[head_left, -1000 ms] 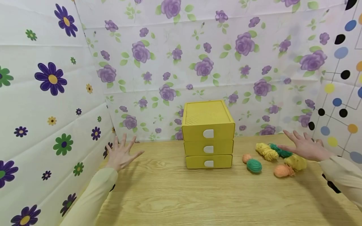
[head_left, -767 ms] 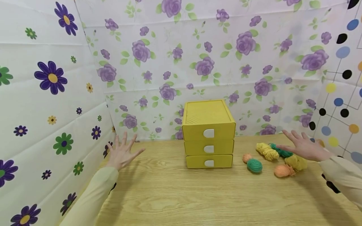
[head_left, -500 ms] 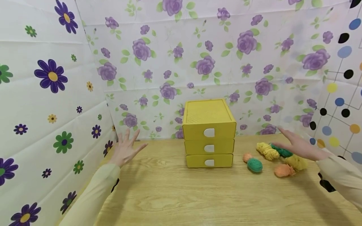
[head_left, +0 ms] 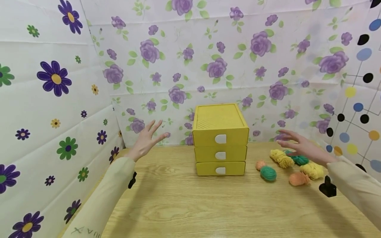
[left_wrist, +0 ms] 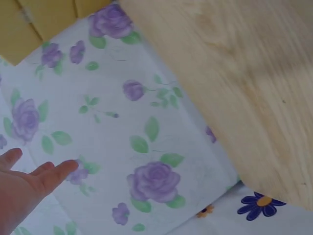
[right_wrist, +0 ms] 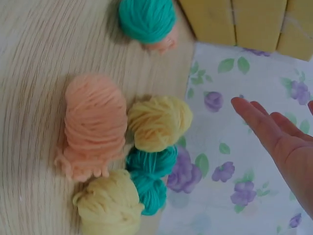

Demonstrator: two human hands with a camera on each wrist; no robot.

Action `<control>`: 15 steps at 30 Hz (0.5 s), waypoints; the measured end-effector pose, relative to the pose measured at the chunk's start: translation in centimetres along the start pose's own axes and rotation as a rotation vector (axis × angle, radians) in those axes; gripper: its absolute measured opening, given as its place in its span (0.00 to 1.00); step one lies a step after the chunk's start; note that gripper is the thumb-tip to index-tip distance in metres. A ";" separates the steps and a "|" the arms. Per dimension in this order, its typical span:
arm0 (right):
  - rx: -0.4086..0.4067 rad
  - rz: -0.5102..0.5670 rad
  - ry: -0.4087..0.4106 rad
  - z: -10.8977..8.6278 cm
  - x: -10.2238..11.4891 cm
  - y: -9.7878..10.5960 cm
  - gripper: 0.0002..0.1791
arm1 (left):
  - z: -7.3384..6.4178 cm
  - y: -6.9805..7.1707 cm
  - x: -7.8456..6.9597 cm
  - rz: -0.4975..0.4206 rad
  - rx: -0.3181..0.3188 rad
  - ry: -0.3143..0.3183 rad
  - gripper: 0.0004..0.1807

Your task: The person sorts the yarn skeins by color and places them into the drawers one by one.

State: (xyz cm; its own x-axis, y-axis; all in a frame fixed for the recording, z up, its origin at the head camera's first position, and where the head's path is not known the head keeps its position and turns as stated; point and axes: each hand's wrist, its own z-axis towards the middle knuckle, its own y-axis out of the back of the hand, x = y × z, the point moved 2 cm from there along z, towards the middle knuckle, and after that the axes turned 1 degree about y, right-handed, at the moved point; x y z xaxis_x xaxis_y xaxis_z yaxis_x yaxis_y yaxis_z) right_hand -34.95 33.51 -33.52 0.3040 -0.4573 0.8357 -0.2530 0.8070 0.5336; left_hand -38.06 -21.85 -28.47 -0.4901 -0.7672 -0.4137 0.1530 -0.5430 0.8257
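A yellow box with three stacked drawers (head_left: 220, 142) stands at the back of the table, each drawer with a white tab; all look closed. My left hand (head_left: 146, 140) is raised left of it, fingers spread, holding nothing. My right hand (head_left: 303, 147) hovers over the yarn at the right, fingers extended and nothing in them. Beneath and beside it lie a green yarn ball (head_left: 268, 173), a peach yarn ball (right_wrist: 95, 117), yellow yarn skeins (head_left: 281, 158) and a dark green skein (right_wrist: 151, 171). A small peach ball (head_left: 260, 165) sits behind the green one.
The wooden table (head_left: 178, 205) meets a rose-printed cloth wall (head_left: 166, 72) at the back. Flower-printed cloth (head_left: 35, 109) hangs at the left, dotted cloth (head_left: 357, 132) at the right. A black wrist mount (head_left: 327, 187) hangs under the right sleeve.
My left hand has risen and moved inward to the right, toward the drawer box. My right hand has moved leftward, also toward the box. The drawers and yarn stay put.
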 end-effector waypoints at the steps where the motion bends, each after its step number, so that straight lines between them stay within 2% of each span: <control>1: 0.005 0.034 0.004 0.0 0.0 0.0 0.35 | 0.2 0.2 -0.3 -0.020 -0.002 -0.007 0.38; 5: 0.027 0.164 0.048 0.2 0.4 -0.2 0.30 | 1.2 0.5 -1.6 -0.136 0.022 -0.012 0.36; 11: 0.025 0.272 0.120 0.9 2.8 -1.7 0.25 | 2.8 0.0 -3.6 -0.464 0.175 0.055 0.34; 15: 0.037 0.310 0.186 1.6 4.7 -3.3 0.23 | 3.6 0.0 -5.5 -0.608 0.231 0.060 0.34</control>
State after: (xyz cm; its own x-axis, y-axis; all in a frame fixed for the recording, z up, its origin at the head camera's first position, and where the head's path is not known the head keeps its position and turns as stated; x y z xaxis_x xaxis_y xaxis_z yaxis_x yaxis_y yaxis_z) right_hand -34.14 28.06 -31.16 0.3690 -0.1145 0.9224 -0.3913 0.8810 0.2659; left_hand -38.48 -16.34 -24.80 -0.3815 -0.3679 -0.8480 -0.3281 -0.8037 0.4964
